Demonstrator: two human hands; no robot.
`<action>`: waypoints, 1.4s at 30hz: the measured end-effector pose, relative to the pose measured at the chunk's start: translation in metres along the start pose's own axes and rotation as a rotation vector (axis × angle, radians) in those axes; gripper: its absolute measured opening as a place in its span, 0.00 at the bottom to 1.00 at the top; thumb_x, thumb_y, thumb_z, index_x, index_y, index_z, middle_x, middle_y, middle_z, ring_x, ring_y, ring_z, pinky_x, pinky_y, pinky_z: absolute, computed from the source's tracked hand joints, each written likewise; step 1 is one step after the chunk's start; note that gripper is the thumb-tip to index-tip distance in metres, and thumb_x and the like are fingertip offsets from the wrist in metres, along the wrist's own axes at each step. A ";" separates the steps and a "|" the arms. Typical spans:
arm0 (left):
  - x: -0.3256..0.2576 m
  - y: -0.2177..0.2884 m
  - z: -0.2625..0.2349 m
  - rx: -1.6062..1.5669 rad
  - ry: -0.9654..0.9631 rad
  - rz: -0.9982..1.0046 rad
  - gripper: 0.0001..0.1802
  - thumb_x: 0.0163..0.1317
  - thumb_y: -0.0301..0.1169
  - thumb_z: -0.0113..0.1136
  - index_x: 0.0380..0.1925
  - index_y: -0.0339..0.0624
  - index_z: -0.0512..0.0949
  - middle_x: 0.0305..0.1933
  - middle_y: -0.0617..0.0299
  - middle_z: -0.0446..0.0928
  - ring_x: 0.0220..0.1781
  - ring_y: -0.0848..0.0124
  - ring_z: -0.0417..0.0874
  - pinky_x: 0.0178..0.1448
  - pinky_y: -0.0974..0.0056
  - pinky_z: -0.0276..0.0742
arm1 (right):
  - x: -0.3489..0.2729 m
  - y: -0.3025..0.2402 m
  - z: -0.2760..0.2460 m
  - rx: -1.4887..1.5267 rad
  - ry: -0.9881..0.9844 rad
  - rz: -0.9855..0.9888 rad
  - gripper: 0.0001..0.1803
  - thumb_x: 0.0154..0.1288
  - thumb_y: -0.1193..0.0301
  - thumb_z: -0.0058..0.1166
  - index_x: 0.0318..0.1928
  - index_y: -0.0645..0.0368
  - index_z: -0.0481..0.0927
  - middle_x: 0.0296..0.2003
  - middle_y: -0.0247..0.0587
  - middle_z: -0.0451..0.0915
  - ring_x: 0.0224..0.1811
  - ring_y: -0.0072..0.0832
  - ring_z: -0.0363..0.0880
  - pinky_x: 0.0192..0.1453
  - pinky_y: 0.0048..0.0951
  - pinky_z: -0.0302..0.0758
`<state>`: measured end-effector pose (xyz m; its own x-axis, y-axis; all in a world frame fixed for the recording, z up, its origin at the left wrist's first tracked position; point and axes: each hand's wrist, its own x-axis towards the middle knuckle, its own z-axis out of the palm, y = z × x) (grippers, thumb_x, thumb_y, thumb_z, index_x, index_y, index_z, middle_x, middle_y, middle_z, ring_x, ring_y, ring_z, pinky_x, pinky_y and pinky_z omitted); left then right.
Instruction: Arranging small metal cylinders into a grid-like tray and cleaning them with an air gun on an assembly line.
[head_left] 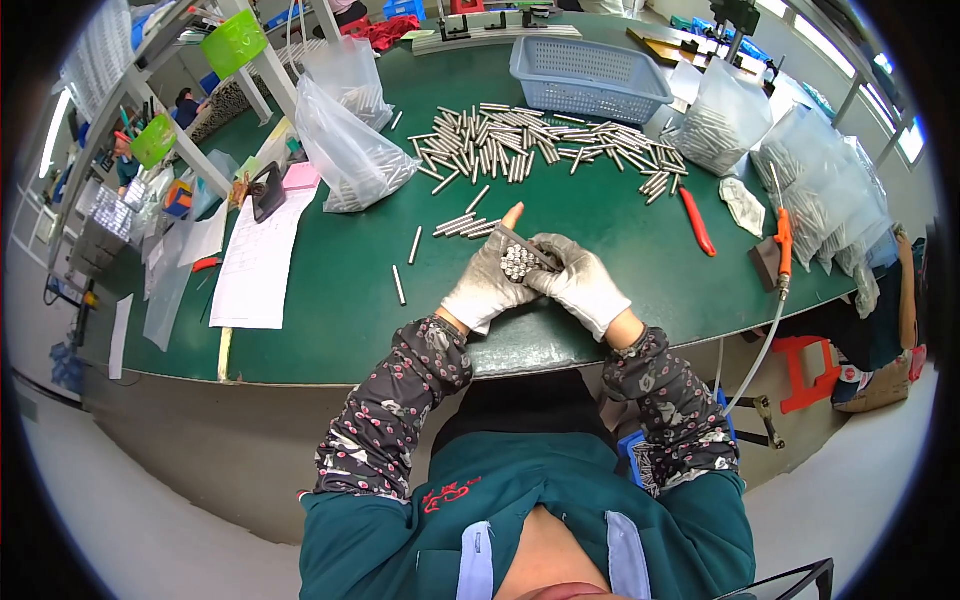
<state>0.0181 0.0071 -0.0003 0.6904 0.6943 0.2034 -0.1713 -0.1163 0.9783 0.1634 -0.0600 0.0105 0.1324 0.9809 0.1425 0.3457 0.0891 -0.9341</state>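
Gloved hands: left hand [487, 283], right hand [578, 282] cup metal-pin bundle [517, 262].

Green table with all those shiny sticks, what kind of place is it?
Probably a factory workbench. Metal rods lie heaped on the table, more fill clear bags, and gloved hands, left hand and right hand, hold a bundle.

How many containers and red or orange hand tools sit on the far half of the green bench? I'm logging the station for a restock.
Blue plastic basket: 1
Clear bags of metal rods: 5, namely; more may be hidden at the right
Red-handled tool: 1
Orange-handled tool: 1
Total: 8
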 end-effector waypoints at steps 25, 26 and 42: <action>-0.002 0.009 0.001 0.000 -0.034 -0.050 0.54 0.41 0.15 0.60 0.68 0.54 0.45 0.28 0.71 0.70 0.31 0.80 0.71 0.42 0.76 0.69 | 0.034 -0.048 -0.084 -0.972 -0.116 0.039 0.21 0.56 0.47 0.50 0.29 0.51 0.84 0.24 0.43 0.80 0.29 0.39 0.79 0.36 0.35 0.75; -0.003 0.009 0.001 -0.025 -0.043 -0.065 0.54 0.40 0.16 0.60 0.68 0.54 0.45 0.28 0.71 0.70 0.30 0.80 0.71 0.42 0.76 0.69 | 0.030 -0.051 -0.082 -0.906 -0.098 0.001 0.21 0.56 0.48 0.49 0.30 0.51 0.83 0.24 0.42 0.80 0.29 0.39 0.79 0.36 0.35 0.75; -0.003 0.009 0.002 -0.017 -0.035 -0.047 0.52 0.41 0.15 0.58 0.68 0.54 0.47 0.27 0.70 0.70 0.29 0.81 0.70 0.39 0.76 0.70 | 0.030 -0.025 -0.079 -0.825 -0.108 -0.097 0.17 0.55 0.52 0.53 0.31 0.52 0.83 0.27 0.43 0.80 0.31 0.41 0.79 0.37 0.35 0.74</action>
<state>0.0160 0.0024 0.0076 0.7222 0.6732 0.1587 -0.1496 -0.0720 0.9861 0.2325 -0.0466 0.0639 -0.0078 0.9904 0.1383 0.9256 0.0595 -0.3738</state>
